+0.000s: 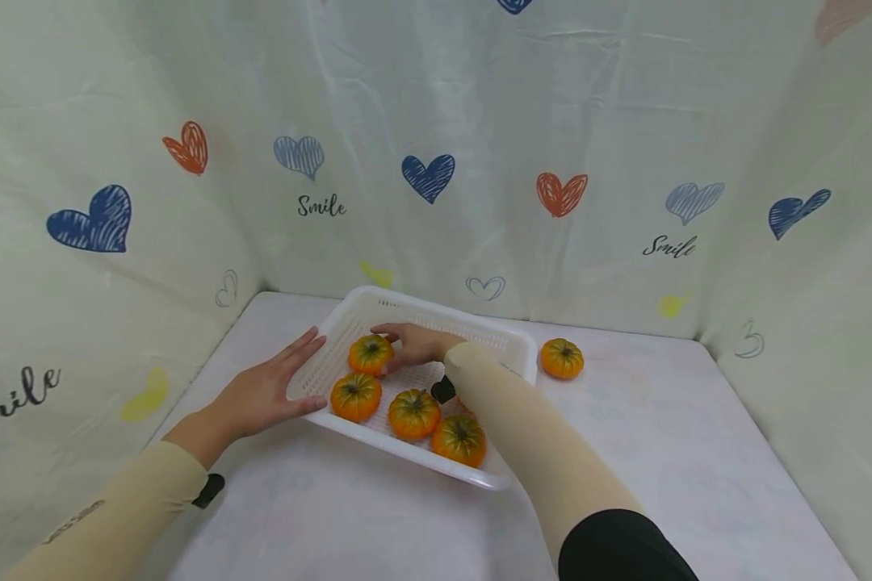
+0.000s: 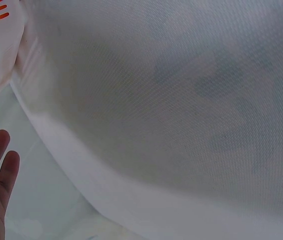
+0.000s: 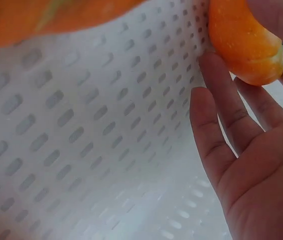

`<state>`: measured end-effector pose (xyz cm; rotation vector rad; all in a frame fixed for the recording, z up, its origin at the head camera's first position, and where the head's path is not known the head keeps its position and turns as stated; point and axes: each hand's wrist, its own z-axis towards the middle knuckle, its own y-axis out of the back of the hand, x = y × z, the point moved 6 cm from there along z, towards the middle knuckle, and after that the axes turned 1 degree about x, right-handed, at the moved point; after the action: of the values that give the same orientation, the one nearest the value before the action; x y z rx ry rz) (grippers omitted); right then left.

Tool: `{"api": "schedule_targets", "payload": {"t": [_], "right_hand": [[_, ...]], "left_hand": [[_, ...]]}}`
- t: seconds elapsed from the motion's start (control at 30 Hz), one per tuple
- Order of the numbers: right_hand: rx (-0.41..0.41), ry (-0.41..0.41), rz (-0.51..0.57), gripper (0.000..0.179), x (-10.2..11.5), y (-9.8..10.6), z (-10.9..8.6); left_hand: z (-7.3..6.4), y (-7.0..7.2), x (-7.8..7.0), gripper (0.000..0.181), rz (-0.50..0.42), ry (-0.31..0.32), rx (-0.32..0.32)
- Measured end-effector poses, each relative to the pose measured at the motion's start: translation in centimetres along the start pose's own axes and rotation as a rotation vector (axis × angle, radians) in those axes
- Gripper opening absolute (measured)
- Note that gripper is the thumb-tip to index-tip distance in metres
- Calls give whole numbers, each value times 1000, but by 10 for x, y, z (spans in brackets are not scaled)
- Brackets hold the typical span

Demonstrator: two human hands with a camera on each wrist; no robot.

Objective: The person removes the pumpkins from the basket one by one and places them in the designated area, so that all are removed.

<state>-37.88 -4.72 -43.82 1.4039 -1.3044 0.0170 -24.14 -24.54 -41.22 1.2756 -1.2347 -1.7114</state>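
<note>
The right hand curls its fingers round a squat, ribbed orange-and-green pumpkin inside a white, slotted plastic basket; the left hand spreads straight fingers at its rim. Similar pumpkins sit nearby.

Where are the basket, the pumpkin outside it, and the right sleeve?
Basket point(image 1: 400, 449): head view, near rim.
Outside pumpkin point(image 1: 562, 358): head view, middle of its visible surface.
Right sleeve point(image 1: 541, 436): head view, beige forearm part.
</note>
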Motion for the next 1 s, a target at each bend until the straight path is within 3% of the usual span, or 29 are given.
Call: {"api": "schedule_targets", "payload": {"t": [0.6,0.87,1.0], "right_hand": [[28,5,-20,76,4,-8,-3],[-5,-3,5,71,1,-6,-1],[-9,-12,-10,77,-1,-5,-2]], "left_hand": [[-3,3,-6,91,6,-3,-1],[-3,4,-6,93,19,11,7],[-2,4,-6,93,22,8,7]]}}
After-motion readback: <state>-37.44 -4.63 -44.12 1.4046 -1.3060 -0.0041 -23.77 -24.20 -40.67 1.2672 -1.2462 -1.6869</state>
